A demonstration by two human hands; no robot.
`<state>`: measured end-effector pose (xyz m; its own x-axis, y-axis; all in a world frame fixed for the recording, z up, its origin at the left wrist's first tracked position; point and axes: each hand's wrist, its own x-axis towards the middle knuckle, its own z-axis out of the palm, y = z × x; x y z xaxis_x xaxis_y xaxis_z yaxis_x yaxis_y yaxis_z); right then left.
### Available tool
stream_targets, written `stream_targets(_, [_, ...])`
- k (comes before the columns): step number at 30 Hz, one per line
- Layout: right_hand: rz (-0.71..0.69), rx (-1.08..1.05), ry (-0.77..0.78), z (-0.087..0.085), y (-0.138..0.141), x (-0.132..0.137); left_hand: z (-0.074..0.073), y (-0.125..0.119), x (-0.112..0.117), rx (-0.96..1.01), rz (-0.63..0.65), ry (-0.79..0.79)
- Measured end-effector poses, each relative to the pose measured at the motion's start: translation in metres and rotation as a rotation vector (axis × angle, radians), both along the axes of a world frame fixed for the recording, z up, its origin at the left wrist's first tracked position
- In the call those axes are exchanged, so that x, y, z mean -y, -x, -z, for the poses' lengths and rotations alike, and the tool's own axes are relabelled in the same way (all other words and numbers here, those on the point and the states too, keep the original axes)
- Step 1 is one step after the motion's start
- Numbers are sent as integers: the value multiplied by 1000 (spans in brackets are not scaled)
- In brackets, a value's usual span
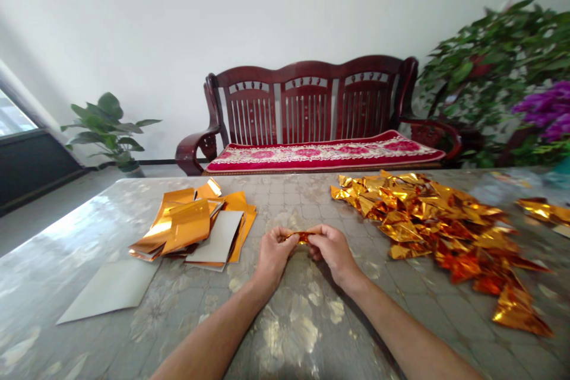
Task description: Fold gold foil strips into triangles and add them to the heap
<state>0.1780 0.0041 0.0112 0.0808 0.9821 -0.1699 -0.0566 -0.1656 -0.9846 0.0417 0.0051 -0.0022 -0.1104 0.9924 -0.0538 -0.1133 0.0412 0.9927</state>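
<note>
Over the middle of the table, my left hand (275,252) and my right hand (332,249) pinch the two ends of a small piece of folded gold foil paper (303,237). The fingers cover most of it, and only its shiny middle shows between the thumbs. To the left lies a loose stack of gold foil paper sheets (187,225), some with the pale backing up. One pale sheet (109,290) lies apart, nearer to me. A large heap of folded gold foil pieces (427,214) spreads out on the right.
The table (178,326) has a glossy, flower-patterned cover. Behind it stands a dark red wooden bench (303,101) with a red patterned cushion (312,153). A potted plant (107,124) is at left, leafy plants (494,65) and purple flowers (547,110) at right. Clear plastic (503,187) lies behind the heap.
</note>
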Motion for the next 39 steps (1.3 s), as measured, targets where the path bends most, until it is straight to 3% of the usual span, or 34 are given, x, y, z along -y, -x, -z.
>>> stream_targets(7, [-65, -33, -48, -1, 1, 5, -3, 1, 3, 5, 2, -14])
stream_targets(20, [-82, -135, -18, -2, 2, 8, -7, 0, 6, 112, 22, 0])
stream_targets(39, [-65, -113, -11, -5, 3, 12, -7, 0, 7, 201, 64, -42])
